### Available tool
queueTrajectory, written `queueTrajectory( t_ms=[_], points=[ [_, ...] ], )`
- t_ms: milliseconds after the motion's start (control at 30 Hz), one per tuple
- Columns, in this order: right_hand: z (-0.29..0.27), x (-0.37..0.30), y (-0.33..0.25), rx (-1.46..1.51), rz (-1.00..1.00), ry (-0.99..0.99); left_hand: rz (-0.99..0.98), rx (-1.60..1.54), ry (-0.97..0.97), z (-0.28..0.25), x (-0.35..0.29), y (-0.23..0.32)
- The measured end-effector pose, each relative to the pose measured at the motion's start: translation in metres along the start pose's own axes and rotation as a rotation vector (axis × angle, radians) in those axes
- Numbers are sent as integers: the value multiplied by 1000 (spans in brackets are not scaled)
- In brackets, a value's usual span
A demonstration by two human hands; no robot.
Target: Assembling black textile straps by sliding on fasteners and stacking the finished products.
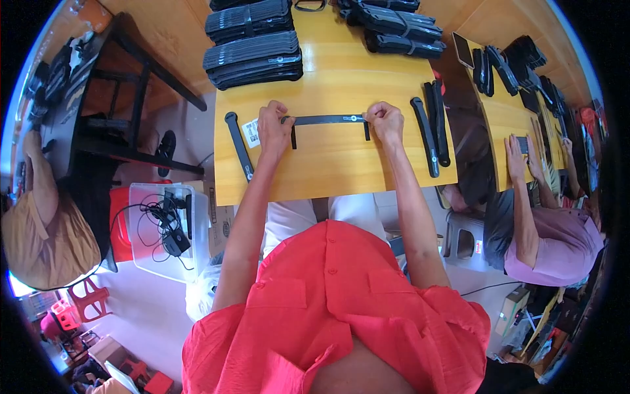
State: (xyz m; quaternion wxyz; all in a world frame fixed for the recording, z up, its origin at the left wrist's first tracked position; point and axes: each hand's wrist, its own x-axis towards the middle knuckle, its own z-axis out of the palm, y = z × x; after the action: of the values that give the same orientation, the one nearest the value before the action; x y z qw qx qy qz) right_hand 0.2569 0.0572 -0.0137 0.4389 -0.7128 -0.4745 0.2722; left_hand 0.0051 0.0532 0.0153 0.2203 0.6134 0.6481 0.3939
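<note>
Stretched level between my hands is a black strap [321,120] with a small white print near its right end. Two short black tails hang down from it, one beside each hand. My left hand [274,125] pinches the left end, fingers closed. At the right end my right hand [384,121] is likewise closed on it. Left of my left hand lies another black strap [239,146], with a white printed label [251,133] partly behind my wrist. On the right side of the table rest more black straps [426,136].
Stacked bundles of black straps [252,59] stand at the table's far left, with further bundles [401,29] at the far right. A clear bin [157,256] of black cables sits on the floor at left. Co-workers sit at the left and at a table [495,125] on the right.
</note>
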Motion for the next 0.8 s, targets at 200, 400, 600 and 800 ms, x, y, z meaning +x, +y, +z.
queueTrajectory(
  t_ms=[200,400,600,800],
  points=[
    [-1,-3,-8,114,60,-91,43,7,-33,2,1,-15],
    [-11,-13,-15,187,134,-161,137,97,94,-2,-11,-4],
    [-1,-72,-60,-352,-549,-20,435,301,-56,-5,-37,24],
    [27,-89,-33,-648,-651,-171,508,515,-273,9,-51,1]
  ],
)
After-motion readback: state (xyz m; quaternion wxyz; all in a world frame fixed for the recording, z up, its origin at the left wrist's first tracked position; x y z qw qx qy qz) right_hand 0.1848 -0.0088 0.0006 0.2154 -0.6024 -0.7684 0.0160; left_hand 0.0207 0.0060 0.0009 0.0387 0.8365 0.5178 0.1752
